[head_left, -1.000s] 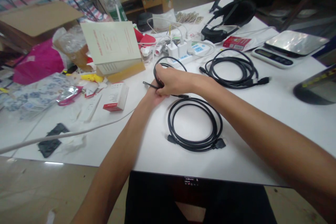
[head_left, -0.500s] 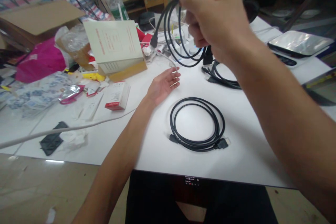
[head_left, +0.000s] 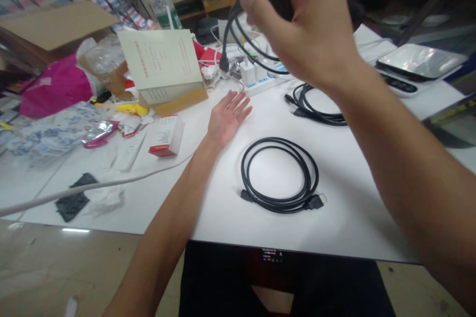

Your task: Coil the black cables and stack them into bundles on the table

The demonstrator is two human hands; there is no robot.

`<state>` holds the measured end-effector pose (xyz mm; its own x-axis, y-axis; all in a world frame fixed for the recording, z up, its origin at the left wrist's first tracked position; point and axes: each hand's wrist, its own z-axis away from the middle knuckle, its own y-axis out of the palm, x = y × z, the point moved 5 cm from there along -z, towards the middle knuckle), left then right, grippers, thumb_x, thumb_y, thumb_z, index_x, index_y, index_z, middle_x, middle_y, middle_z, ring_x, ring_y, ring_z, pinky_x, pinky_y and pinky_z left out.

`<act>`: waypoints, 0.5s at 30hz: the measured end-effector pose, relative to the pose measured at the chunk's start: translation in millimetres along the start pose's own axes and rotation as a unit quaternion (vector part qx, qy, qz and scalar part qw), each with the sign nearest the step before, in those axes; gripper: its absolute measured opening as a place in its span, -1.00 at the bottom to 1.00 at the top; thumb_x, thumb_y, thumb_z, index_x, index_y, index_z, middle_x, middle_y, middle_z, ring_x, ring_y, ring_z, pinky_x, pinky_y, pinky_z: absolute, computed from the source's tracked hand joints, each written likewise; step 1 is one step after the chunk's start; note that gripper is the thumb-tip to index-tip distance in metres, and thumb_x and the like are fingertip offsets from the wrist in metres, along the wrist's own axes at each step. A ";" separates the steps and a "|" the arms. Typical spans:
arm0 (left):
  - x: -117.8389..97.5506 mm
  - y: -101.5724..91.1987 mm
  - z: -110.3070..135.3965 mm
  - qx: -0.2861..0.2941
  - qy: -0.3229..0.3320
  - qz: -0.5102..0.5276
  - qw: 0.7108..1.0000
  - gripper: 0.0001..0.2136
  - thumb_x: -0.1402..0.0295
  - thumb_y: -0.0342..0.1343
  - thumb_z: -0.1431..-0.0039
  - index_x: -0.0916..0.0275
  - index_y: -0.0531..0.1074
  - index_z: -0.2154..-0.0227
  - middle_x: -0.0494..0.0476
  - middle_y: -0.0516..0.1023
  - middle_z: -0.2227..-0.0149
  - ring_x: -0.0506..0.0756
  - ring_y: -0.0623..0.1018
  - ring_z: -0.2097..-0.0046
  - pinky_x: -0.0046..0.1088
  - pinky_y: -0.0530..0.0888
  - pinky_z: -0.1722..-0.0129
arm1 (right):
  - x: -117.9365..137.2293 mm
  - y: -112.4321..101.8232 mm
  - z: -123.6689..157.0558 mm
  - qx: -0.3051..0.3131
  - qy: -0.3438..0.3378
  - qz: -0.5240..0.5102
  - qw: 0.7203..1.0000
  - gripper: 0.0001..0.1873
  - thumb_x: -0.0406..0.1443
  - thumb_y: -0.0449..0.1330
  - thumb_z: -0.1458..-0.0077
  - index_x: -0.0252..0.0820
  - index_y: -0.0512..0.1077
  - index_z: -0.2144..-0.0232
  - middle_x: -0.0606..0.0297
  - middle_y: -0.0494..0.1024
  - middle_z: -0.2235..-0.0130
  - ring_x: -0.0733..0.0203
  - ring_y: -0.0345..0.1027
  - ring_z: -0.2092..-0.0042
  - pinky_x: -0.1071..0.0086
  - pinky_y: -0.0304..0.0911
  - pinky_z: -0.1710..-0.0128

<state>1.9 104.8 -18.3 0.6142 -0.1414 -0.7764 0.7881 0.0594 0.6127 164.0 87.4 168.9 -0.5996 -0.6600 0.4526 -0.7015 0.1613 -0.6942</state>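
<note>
My right hand (head_left: 301,25) is raised high over the table, its fingers closed round a coiled black cable (head_left: 238,29). Loops of that cable hang down on the left, with a plug dangling at their end; part of the coil is hidden behind the hand. My left hand (head_left: 226,119) rests palm up on the white table, fingers spread and holding nothing. Right of it lies another black cable (head_left: 279,203), neatly coiled, with a metal-tipped connector at its lower right. A further coiled black cable (head_left: 316,114) lies farther back, partly covered by my right forearm.
A power strip (head_left: 260,85) with chargers stands behind my left hand. To the left are a red-and-white box (head_left: 166,136), an open pale box (head_left: 161,62) and a grey cord (head_left: 111,184). A flat scale (head_left: 420,62) sits at the far right.
My right hand has come lower and slightly left with the cable, whose coil has swung upward behind the fingers. The left hand's fingers have spread wider. The coils on the table stay put.
</note>
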 end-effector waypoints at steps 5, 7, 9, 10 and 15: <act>-0.7 -3.7 -0.5 0.012 -0.019 0.049 0.999 -0.70 0.12 0.13 -0.41 0.24 0.55 0.04 0.28 0.67 -0.04 0.27 0.63 -0.20 -0.16 0.60 -0.17 | 3.4 45.5 38.0 0.072 -0.058 0.108 0.990 -0.48 -0.03 -0.11 -0.53 -0.24 0.51 0.05 0.14 0.58 0.27 0.13 0.35 0.32 0.29 0.04 0.27; 0.0 -2.8 1.1 0.039 -0.029 0.056 0.997 -0.66 0.09 0.07 -0.43 0.25 0.57 0.07 0.30 0.69 -0.04 0.28 0.63 -0.20 -0.13 0.59 -0.17 | -4.2 64.8 63.2 0.118 -0.062 0.125 0.983 -0.48 -0.04 -0.10 -0.52 -0.24 0.51 -0.05 0.13 0.62 0.26 0.13 0.37 0.36 0.30 -0.01 0.31; 2.4 -0.7 3.1 0.060 -0.043 0.054 0.996 -0.62 0.07 0.03 -0.44 0.26 0.58 0.06 0.31 0.69 -0.06 0.30 0.61 -0.23 -0.08 0.58 -0.19 | -12.4 80.2 88.8 0.157 -0.077 0.137 0.975 -0.46 -0.04 -0.10 -0.51 -0.24 0.48 -0.17 0.09 0.67 0.18 0.12 0.41 0.35 0.32 -0.02 0.31; 4.3 0.3 3.9 0.064 -0.053 0.052 0.995 -0.61 0.06 0.01 -0.45 0.27 0.58 0.05 0.32 0.69 -0.07 0.31 0.60 -0.25 -0.06 0.57 -0.20 | -17.3 87.1 100.4 0.181 -0.076 0.146 0.970 -0.43 -0.02 -0.11 -0.51 -0.24 0.49 -0.17 0.06 0.68 0.17 0.11 0.42 0.35 0.33 -0.02 0.32; 10.6 4.0 4.6 0.038 -0.076 0.047 0.995 -0.54 0.00 -0.05 -0.50 0.28 0.58 0.06 0.35 0.71 -0.04 0.28 0.59 -0.27 -0.11 0.56 -0.23 | -31.7 109.4 133.7 0.275 -0.050 0.188 0.942 -0.29 0.07 -0.20 -0.51 -0.28 0.59 0.13 0.06 0.60 0.44 0.13 0.36 0.45 0.32 -0.15 0.36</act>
<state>11.4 99.0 -23.4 0.6674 -0.2875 -0.6869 0.7185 0.0061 0.6955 157.8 27.9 3.7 -0.7071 -0.7025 0.0808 -0.1246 0.0113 -0.9921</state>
